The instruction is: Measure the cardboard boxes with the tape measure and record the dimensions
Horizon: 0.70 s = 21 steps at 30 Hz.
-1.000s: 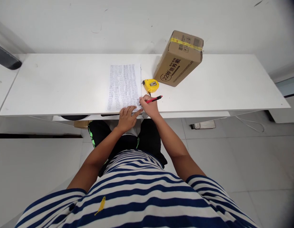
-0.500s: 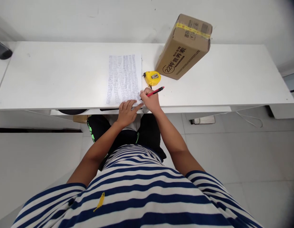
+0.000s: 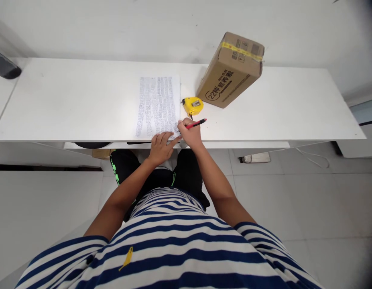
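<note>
I count one left hand (image 3: 162, 148) and one right hand (image 3: 190, 133) at the centre of the frame, two in all, with two arms (image 3: 122, 202) below them. One pen (image 3: 196, 124) shows there too, and one page (image 3: 158, 105) just left of it. I have one tape measure (image 3: 193, 106) just above the centre and one box (image 3: 230, 73) right of the upper middle. I make it one desk (image 3: 74, 100) across the upper half, one shirt (image 3: 179, 249) at the bottom with one yellow mark (image 3: 126, 258), and one dark object (image 3: 7, 66) at the upper left edge.
</note>
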Each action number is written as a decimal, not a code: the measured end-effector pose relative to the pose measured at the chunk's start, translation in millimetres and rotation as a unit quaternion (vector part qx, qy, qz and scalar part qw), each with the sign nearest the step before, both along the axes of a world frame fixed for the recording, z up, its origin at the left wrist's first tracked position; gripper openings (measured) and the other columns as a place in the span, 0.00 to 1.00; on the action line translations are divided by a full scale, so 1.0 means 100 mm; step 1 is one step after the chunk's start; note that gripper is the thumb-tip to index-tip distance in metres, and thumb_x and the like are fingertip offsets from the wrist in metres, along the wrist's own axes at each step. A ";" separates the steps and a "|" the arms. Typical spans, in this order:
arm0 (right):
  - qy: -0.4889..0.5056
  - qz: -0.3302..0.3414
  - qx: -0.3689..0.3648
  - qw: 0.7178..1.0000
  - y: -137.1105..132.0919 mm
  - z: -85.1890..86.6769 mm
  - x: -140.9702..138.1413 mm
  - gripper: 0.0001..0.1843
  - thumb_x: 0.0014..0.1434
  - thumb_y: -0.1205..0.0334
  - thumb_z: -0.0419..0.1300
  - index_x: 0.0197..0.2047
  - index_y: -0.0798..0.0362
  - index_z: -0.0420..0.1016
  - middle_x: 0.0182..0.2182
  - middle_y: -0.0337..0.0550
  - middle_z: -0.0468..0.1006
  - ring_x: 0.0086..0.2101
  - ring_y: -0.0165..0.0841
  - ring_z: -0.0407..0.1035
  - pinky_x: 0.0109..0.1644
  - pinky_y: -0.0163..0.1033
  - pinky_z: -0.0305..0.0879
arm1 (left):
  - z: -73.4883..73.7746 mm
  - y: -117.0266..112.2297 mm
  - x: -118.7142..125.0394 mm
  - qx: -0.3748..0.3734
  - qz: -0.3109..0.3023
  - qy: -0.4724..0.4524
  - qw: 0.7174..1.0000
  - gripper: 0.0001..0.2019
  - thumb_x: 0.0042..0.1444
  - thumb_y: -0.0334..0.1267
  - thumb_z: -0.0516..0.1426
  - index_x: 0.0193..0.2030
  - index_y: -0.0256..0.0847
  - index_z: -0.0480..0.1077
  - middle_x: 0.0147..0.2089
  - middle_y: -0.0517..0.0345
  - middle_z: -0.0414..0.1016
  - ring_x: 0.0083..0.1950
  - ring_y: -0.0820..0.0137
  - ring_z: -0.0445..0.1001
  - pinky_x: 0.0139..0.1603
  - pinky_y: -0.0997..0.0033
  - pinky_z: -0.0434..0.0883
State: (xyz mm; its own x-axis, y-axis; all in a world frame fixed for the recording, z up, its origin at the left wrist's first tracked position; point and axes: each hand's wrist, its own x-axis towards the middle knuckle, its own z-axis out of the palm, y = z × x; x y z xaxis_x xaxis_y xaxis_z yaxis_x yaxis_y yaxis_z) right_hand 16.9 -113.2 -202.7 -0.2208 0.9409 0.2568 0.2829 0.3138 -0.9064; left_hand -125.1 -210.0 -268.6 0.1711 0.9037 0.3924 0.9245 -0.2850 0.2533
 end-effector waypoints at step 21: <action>0.057 -0.039 -0.026 0.997 0.03 0.01 -0.09 0.20 0.61 0.40 0.56 0.30 0.48 0.69 0.26 0.35 0.71 0.31 0.33 0.67 0.40 0.39 0.64 | 0.07 -0.07 -0.05 0.055 0.015 0.055 0.997 0.27 0.61 0.33 0.56 0.67 0.54 0.70 0.66 0.48 0.72 0.66 0.55 0.67 0.67 0.48 0.58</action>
State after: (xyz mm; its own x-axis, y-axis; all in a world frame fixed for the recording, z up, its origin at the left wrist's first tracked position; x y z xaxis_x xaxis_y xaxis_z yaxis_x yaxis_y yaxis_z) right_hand 7.8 -109.9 -201.9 -0.1192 0.9665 0.2273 0.1981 0.2475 -0.9484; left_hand -130.5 -216.9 -261.8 0.1922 0.8617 0.4695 0.9533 -0.2775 0.1190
